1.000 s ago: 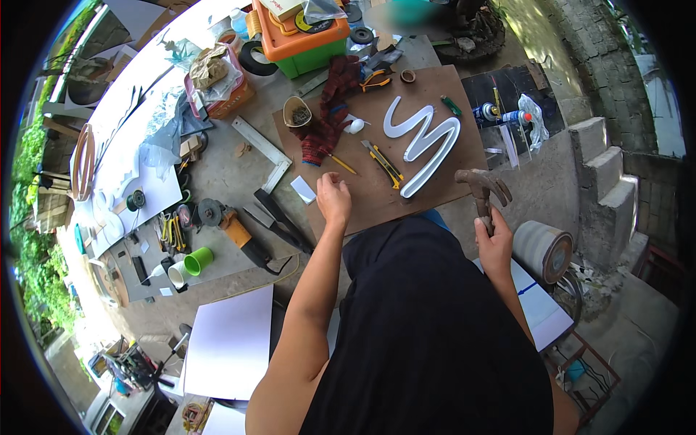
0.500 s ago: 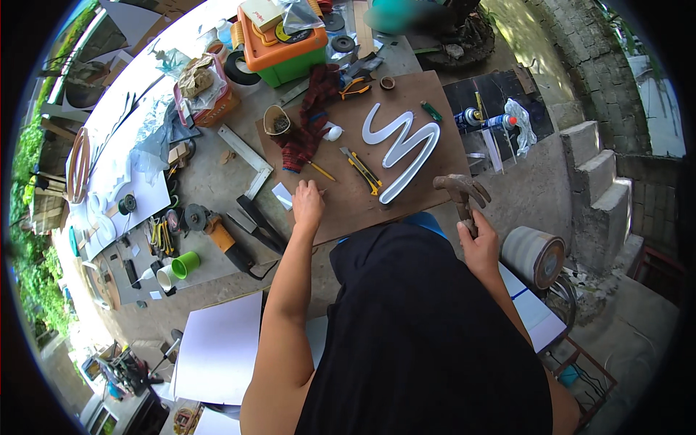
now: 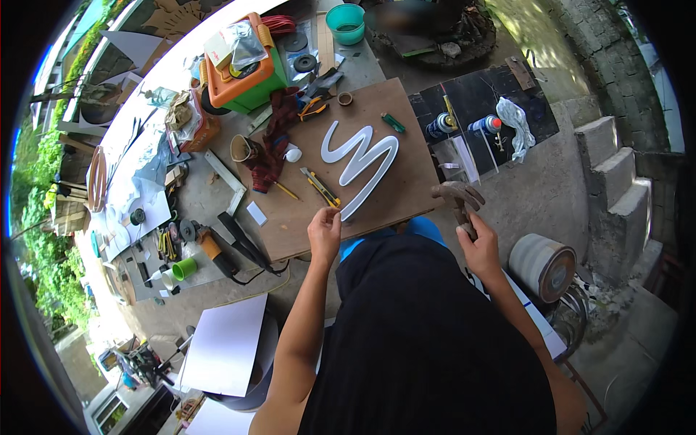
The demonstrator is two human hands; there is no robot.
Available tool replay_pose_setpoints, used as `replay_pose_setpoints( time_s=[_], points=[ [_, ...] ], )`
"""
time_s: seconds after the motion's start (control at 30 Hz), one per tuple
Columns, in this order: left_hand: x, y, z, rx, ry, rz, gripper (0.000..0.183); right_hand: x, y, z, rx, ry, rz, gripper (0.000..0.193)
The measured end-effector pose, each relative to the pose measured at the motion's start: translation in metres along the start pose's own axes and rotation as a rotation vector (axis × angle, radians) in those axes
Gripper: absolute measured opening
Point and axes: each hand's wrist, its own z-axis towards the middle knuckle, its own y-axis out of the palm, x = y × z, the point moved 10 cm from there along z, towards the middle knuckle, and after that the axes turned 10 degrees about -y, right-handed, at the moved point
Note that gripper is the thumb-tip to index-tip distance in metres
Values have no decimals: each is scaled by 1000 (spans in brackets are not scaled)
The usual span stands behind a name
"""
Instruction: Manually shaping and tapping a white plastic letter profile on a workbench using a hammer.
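My right hand [image 3: 481,245] is wrapped round the handle of a claw hammer [image 3: 458,194], whose rusty head points up beyond the board's right edge. At the board's near edge, my left hand [image 3: 325,232] has its thumb and fingertips pinched together. Whatever is between them is too small to make out. Those fingertips are beside the lower end of a white raised-edge letter shape [image 3: 355,168], curved like a slanted M; I cannot tell if they touch it. A yellow utility knife [image 3: 321,187] lies just left of the letter, with a pencil [image 3: 287,191] further left.
A brown board [image 3: 391,101] bears the letter, a green-handled tool [image 3: 393,122] and a dark red cloth [image 3: 268,161]. Left are an angle grinder [image 3: 215,251], a metal square [image 3: 226,180] and an orange-green toolbox [image 3: 250,72]. Spray cans [image 3: 440,127] stand right, above concrete steps [image 3: 616,170].
My left hand has moved right from the small white card to the letter's lower end. The hammer stays in my right hand at nearly the same spot. The view has shifted slightly.
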Motion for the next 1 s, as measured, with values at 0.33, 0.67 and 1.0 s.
replay_pose_setpoints(
  time_s=[0.33, 0.67, 1.0],
  points=[
    [27, 8, -18, 124, 26, 0, 11, 32, -26, 27, 1, 58, 35, 41],
    [106, 40, 79, -133, 564, 284, 11, 13, 0, 25, -20, 208, 38, 41],
    [149, 120, 151, -441, 888, 477, 15, -7, 31, 25, 29, 212, -3, 41]
  ],
)
